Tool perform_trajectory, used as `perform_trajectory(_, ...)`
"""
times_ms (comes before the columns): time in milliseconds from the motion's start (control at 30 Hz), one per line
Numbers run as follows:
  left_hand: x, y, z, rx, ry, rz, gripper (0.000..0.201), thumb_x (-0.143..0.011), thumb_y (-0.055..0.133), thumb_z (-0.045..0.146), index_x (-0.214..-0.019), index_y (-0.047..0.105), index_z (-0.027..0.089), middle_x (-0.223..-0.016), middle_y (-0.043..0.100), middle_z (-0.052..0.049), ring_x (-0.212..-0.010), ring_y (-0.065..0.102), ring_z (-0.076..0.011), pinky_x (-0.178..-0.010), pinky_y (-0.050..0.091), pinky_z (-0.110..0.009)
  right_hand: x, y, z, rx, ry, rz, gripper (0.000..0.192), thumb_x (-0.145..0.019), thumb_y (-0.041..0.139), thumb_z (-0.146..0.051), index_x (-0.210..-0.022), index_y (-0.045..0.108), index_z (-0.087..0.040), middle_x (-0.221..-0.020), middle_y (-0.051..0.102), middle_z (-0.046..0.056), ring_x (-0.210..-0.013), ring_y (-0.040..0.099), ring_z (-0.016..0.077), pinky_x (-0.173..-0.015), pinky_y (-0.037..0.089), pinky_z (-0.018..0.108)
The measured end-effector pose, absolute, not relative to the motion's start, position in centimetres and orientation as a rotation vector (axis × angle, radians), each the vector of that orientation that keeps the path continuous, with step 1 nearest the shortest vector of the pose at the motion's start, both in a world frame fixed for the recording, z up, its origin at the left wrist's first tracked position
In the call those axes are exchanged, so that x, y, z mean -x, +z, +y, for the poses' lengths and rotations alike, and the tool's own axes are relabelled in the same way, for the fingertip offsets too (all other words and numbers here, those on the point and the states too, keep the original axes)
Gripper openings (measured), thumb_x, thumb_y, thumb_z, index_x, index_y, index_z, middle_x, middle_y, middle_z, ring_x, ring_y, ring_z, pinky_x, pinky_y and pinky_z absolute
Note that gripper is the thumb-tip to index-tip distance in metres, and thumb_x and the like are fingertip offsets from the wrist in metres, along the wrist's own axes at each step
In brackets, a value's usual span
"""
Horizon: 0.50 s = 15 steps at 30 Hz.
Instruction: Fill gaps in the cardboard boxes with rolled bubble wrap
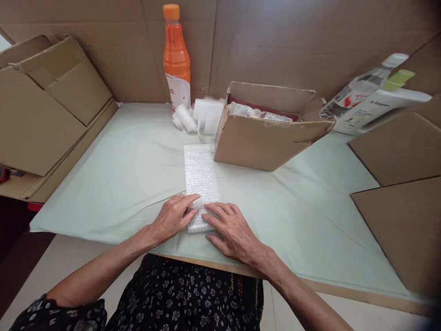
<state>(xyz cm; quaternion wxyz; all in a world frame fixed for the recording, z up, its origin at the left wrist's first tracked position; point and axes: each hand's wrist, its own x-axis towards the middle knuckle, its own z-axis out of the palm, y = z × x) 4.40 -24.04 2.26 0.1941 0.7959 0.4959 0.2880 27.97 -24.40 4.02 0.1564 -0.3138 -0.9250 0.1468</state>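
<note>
A strip of clear bubble wrap (200, 172) lies lengthwise on the cloth-covered table, its near end thicker, as if folded or wrapped round something I cannot make out. On the left edge of that near end rests my left hand (175, 212), thumb and index finger apart. My right hand (231, 226) lies over the right side of the near end, fingers stretched out and thumb spread on the cloth. Neither hand grips anything. Beyond the strip's far end stands an open cardboard box (262, 142) with several wrapped packets (258, 113) inside.
Rolls of bubble wrap (206, 115) lie at the back beside an orange drink bottle (177, 59). A clear bottle (361, 87) and a white jug (382, 108) lean at the back right. Cardboard boxes (44, 105) stand left; cardboard flaps (401, 225) border the right.
</note>
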Motion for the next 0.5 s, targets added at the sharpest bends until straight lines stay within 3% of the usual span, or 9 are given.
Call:
perform_trajectory(133,-4.2,2.0,-23.6,-2.333,0.795,1.406,0.030,-0.094,0.059,0.020,-0.123,0.065,0.016,-0.087,0.072,-0.005,-0.080,0.066,-0.0203,-0.079,0.057,-0.036,-28.0,3.6,-24.3,0.910,0.407,-2.642,0.039,-0.087,0.067,-0.024,-0.125,0.062,-0.019,-0.139,0.060,0.015,-0.123,0.056,0.0308,-0.097,0.047,0.051)
perform_trajectory(333,-4.0,3.3,-25.8,-2.392,0.969,1.322,0.038,-0.094,0.064,0.028,-0.130,0.059,0.016,-0.123,0.064,-0.015,-0.114,0.060,-0.0281,-0.095,0.052,-0.044,-27.9,2.7,-24.0,0.851,0.283,-2.555,0.025,-0.097,0.052,-0.013,-0.116,0.067,-0.018,-0.127,0.070,0.010,-0.115,0.062,0.0248,-0.091,0.051,0.041)
perform_trajectory(400,-4.2,3.8,-27.1,-2.397,0.914,1.224,0.041,-0.093,0.064,0.026,-0.132,0.057,0.017,-0.117,0.066,-0.013,-0.108,0.061,-0.0269,-0.093,0.051,-0.045,-27.7,2.8,-23.9,0.883,0.352,-2.486,0.024,-0.098,0.051,-0.014,-0.114,0.068,-0.018,-0.111,0.075,0.009,-0.102,0.067,0.0217,-0.085,0.052,0.038)
perform_trajectory(500,-4.4,3.7,-28.4,-2.336,0.870,1.229,0.034,-0.095,0.056,0.016,-0.129,0.058,0.018,-0.092,0.069,-0.006,-0.085,0.061,-0.0210,-0.079,0.050,-0.038,-27.4,3.4,-23.8,0.960,0.578,-2.430,0.024,-0.100,0.051,-0.019,-0.115,0.070,-0.021,-0.090,0.076,0.004,-0.082,0.068,0.0170,-0.076,0.054,0.032)
